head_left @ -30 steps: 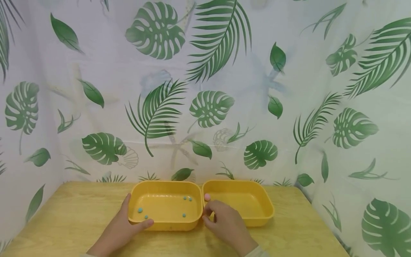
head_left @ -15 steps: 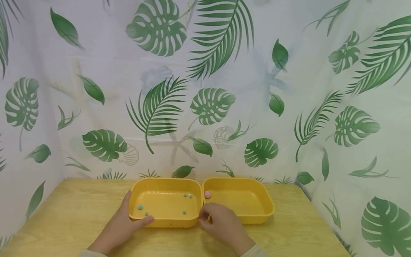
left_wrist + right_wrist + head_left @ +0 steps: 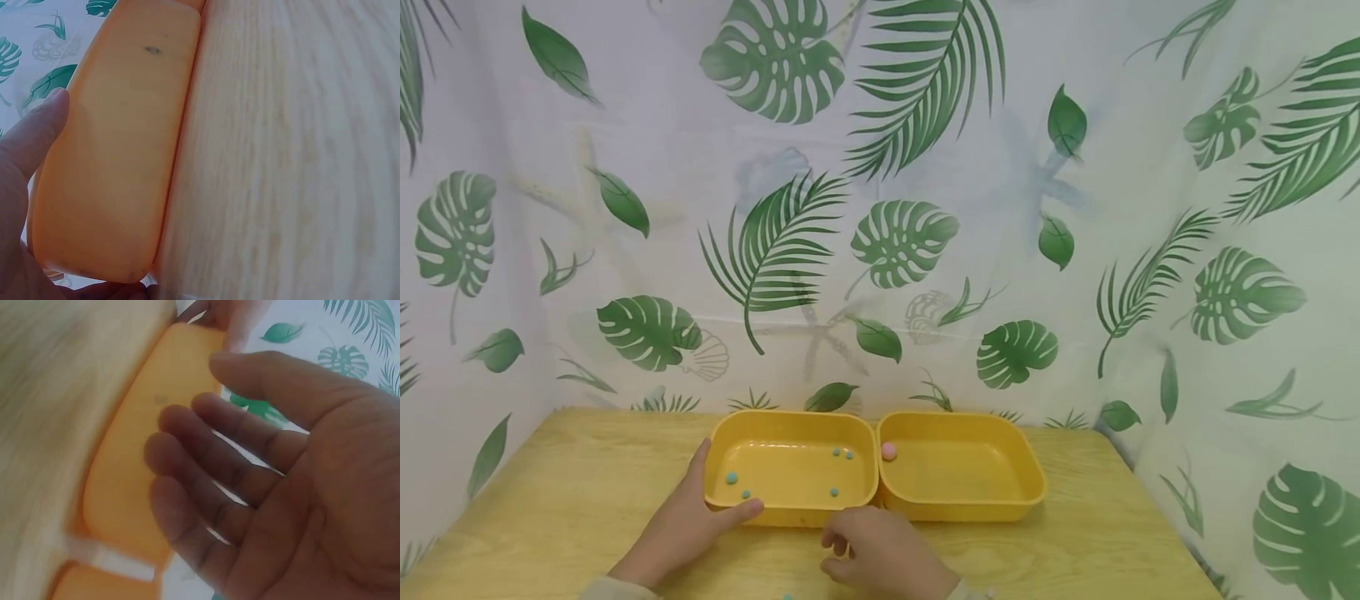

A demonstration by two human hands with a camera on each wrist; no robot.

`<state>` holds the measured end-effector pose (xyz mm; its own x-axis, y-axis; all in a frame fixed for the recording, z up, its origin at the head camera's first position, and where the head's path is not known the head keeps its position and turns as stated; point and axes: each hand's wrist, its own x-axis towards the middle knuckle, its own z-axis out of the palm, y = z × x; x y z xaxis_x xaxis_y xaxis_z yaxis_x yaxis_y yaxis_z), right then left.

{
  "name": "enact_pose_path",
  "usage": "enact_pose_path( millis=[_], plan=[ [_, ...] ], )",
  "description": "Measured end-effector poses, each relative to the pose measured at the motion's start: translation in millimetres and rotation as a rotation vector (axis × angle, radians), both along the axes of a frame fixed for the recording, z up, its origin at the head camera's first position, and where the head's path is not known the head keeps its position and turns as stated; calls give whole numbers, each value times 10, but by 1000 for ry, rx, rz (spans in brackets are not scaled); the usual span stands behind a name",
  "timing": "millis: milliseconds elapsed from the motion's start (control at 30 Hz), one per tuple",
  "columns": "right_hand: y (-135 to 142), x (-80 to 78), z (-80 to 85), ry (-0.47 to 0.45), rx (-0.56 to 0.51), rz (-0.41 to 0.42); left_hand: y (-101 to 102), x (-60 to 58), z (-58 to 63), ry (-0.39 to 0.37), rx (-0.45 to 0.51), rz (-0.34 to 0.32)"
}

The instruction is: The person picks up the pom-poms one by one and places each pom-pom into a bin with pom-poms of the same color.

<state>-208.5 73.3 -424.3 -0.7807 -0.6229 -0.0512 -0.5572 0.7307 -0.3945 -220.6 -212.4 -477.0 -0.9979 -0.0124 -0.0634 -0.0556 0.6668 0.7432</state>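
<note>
Two yellow trays stand side by side on the wooden table. The left tray holds several small teal beads. One pink bead lies in the right tray, at its far left corner. My left hand grips the left tray's near left corner, thumb along the front wall. My right hand hovers over the table in front of the trays. Its palm is bare, the fingers relaxed, beside the tray wall.
A teal bead lies on the table at the bottom edge of the head view. A leaf-printed curtain closes off the back and both sides. Bare wood lies left and right of the trays.
My right hand has drawn back from the gap between the trays toward me and a little left. The left hand, trays and pink bead have stayed put.
</note>
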Motion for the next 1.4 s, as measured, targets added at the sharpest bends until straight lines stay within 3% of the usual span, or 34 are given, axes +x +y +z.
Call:
enact_pose_path(
  millis=[333,533,700,1200,1400],
  plan=[
    [-338,92,-86,-75,56,-54,-20,-29,8,15,-19,-14],
    [-484,103,-246,-31,132,58,-35,-18,15,12,-27,-16],
    [-517,96,-296,-6,176,115,-26,-32,-15,9,-27,-15],
    [-550,140,-277,-48,213,65,-12,-17,-38,13,-5,-10],
    [-538,128,-314,-8,205,97,-16,-22,-52,24,-11,-16]
  ],
)
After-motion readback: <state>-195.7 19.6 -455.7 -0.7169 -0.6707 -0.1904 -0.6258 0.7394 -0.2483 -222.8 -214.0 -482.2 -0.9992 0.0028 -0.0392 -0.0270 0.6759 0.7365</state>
